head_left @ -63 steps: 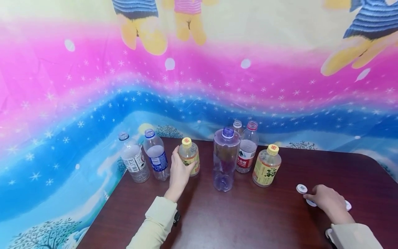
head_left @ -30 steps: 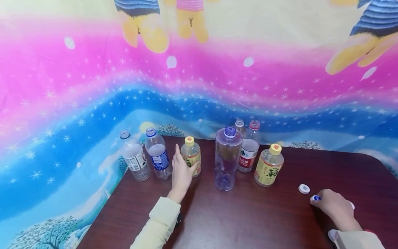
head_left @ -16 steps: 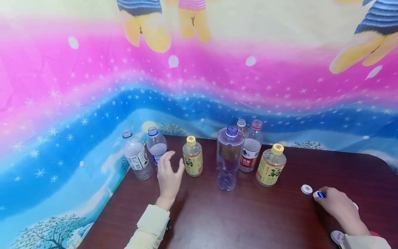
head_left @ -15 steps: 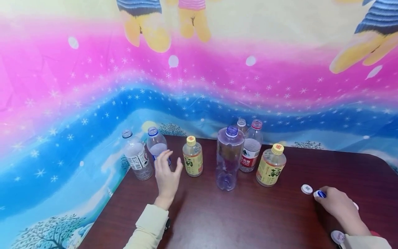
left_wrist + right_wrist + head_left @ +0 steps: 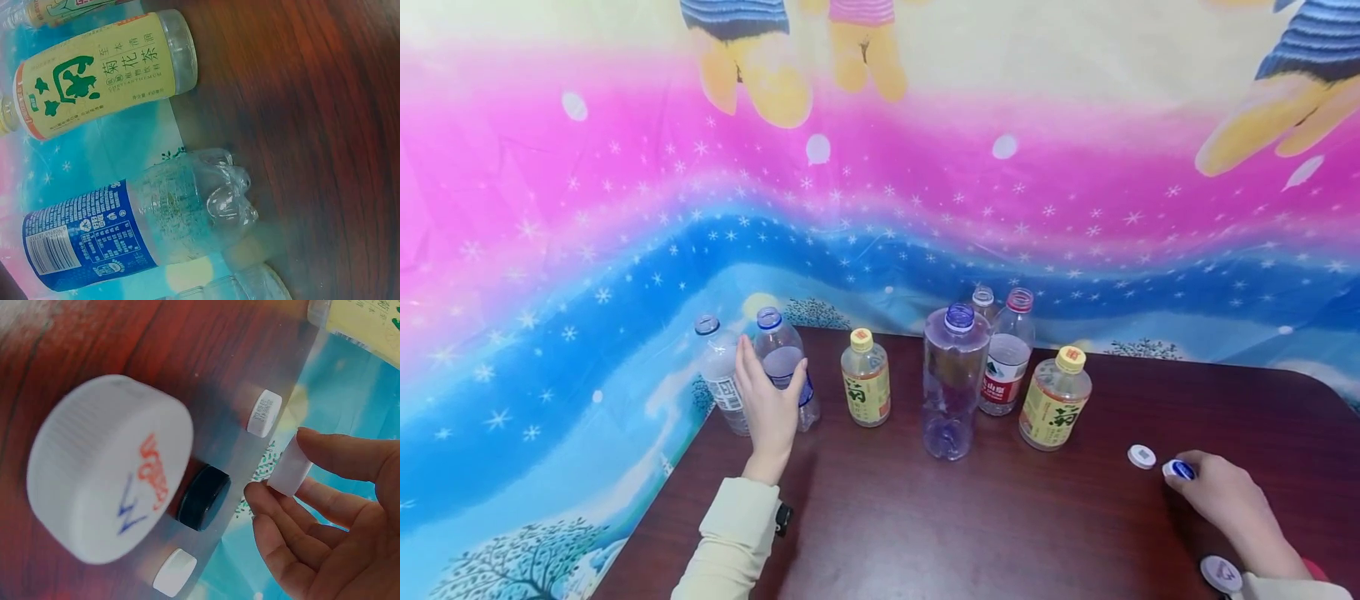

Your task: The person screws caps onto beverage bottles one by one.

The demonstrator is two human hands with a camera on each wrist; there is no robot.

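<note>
My left hand [image 5: 767,417] is at the clear bottle with a blue label [image 5: 786,358], thumb to its right and extended fingers to its left; contact cannot be made out. In the left wrist view the blue-labelled bottle [image 5: 156,219] stands uncapped, and the hand is out of sight. Beside it, partly hidden by the hand, is a clear bottle with a white label [image 5: 724,392]. At the right, my right hand [image 5: 1228,500] pinches a white bottle cap with a blue top [image 5: 1180,470]. The right wrist view shows this cap [image 5: 290,467] between thumb and fingers, raised off the table.
A yellow-capped bottle [image 5: 866,387], a tall purplish bottle [image 5: 951,392], a red-labelled bottle [image 5: 1003,367] and another yellow-capped bottle [image 5: 1056,400] stand along the back. Near my right hand lie a white cap [image 5: 1141,456], a black cap [image 5: 205,497] and a large printed cap [image 5: 106,469].
My left hand has let go of the yellow-capped bottle and moved left to the blue-labelled one. The right hand has picked up the blue-topped cap and shifted slightly right.
</note>
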